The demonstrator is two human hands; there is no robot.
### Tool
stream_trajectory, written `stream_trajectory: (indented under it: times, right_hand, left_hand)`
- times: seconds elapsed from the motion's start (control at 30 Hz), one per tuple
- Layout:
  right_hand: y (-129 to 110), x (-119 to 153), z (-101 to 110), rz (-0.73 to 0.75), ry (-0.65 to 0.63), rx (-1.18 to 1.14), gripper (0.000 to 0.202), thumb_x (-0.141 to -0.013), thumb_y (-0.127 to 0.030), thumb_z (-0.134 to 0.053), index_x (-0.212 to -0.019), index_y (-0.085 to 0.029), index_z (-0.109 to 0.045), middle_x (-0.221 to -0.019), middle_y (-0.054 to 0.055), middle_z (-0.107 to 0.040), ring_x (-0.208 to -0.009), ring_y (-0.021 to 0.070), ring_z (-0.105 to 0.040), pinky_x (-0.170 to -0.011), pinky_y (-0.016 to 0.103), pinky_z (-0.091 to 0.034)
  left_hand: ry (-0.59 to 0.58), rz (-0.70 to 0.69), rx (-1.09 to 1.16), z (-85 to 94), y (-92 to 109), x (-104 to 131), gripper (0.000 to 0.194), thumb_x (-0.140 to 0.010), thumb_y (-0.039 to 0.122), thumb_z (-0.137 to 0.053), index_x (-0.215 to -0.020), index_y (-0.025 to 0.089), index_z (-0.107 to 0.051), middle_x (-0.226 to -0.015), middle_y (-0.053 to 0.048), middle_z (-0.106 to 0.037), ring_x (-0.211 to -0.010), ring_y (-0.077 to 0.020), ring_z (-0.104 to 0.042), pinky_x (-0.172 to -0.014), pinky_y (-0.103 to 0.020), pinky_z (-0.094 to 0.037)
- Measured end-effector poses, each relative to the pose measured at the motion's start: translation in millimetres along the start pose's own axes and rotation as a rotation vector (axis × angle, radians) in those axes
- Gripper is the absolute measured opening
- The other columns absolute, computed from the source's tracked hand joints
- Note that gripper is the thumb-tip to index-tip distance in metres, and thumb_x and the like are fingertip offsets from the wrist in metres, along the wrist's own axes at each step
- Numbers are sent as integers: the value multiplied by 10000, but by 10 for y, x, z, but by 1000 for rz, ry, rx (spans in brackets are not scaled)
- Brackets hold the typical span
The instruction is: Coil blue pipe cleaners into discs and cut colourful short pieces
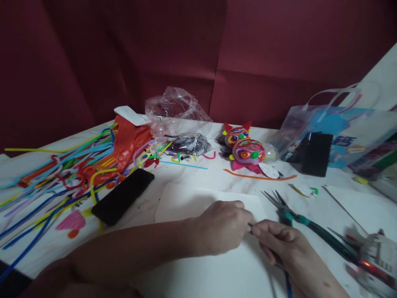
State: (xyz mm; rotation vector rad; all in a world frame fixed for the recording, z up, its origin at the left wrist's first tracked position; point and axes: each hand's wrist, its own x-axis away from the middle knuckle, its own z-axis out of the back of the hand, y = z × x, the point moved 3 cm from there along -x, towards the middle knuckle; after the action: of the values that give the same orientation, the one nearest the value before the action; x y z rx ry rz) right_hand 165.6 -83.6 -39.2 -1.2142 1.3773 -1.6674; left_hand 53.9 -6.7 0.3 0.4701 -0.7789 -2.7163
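Above a white paper sheet, my left hand is closed with its back to the camera. A small dark blue piece shows where it meets the fingertips of my right hand. My right hand pinches this blue piece between thumb and forefinger. A blue strip hangs down below my right hand near the bottom edge. What lies inside my left fist is hidden. Green-handled long-nose pliers lie open just right of my right hand.
Colourful pipe cleaners and a black phone lie at left. Behind are a clear plastic bag, decorated cat-like figures and an orange strip. At right stand a black box and a translucent bag.
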Motion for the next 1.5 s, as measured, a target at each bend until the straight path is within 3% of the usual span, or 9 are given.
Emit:
stream_trajectory:
  times: [0.13, 0.23, 0.37, 0.5, 0.73, 1.0, 1.33, 1.4, 1.5]
  right_hand:
    - [5, -10, 29, -4, -19, 24, 445, -559, -565, -719, -524, -142, -586, -365, -34, -386, -401, 58, -200, -442, 239, -77]
    - [58, -32, 51, -66, -139, -86, 463, -623, -510, -711, -448, -147, -483, -384, -46, -344, -398, 52, -189, -409, 228, -84]
    - [90, -23, 39, -128, -297, -284, 430, -729, -416, -667, -468, -150, -453, -385, -60, -316, -374, 45, -166, -370, 207, -100]
    - [73, 5, -20, -156, -366, -478, 339, -726, -340, -695, -519, -149, -507, -390, -68, -325, -369, 37, -151, -361, 184, -134]
    - [91, 31, -98, -131, -363, -563, 278, -728, -357, -690, -594, -150, -562, -394, -64, -338, -371, 33, -152, -356, 165, -163]
    - [133, 27, -209, -74, -398, -635, 352, -745, -426, -650, -550, -159, -527, -395, -66, -316, -360, 39, -149, -348, 182, -162]
    - [140, -9, -51, -166, -286, -589, 269, -741, -333, -681, -581, -148, -569, -429, -65, -344, -391, 39, -120, -374, 189, -151]
    - [137, -15, -21, -190, -285, -515, 314, -711, -353, -703, -539, -149, -537, -412, -67, -328, -384, 40, -123, -369, 193, -128]
    - [114, -27, 19, -145, -204, -295, 446, -632, -425, -743, -439, -145, -456, -408, -52, -328, -405, 51, -206, -392, 199, -153]
  left_hand:
    - [0, -24, -149, 8, 13, 6, 193, -807, 170, -428, -693, 163, -584, -683, -14, -570, -661, -121, -517, -598, -224, -360]
    - [108, -25, -109, 11, 28, 13, 205, -817, 187, -437, -737, 153, -623, -698, -23, -567, -679, -117, -518, -627, -214, -375]
    - [320, 7, 188, -4, 37, 40, 160, -780, 157, -511, -715, 126, -654, -688, -28, -556, -670, -101, -515, -627, -188, -393]
    - [455, 115, 534, -47, 31, 61, 74, -693, 96, -596, -655, 127, -650, -664, -5, -538, -641, -78, -502, -601, -168, -390]
    - [480, 307, 872, -132, 34, 85, 43, -665, 129, -617, -636, 137, -647, -647, 9, -518, -625, -77, -486, -589, -188, -377]
    - [539, 378, 918, -176, 28, 84, 43, -651, 127, -626, -656, 147, -664, -675, 15, -492, -668, -78, -474, -644, -201, -374]
    - [451, 331, 725, -163, -50, 34, 97, -693, 151, -606, -750, 128, -681, -695, 1, -523, -665, -76, -499, -611, -174, -394]
    - [368, 272, 571, -115, -38, 33, 120, -709, 142, -587, -789, 134, -676, -717, -5, -545, -670, -80, -513, -618, -173, -401]
    - [165, 68, 159, -59, 26, 42, 163, -778, 152, -502, -848, 150, -649, -750, -19, -574, -708, -102, -526, -661, -198, -407]
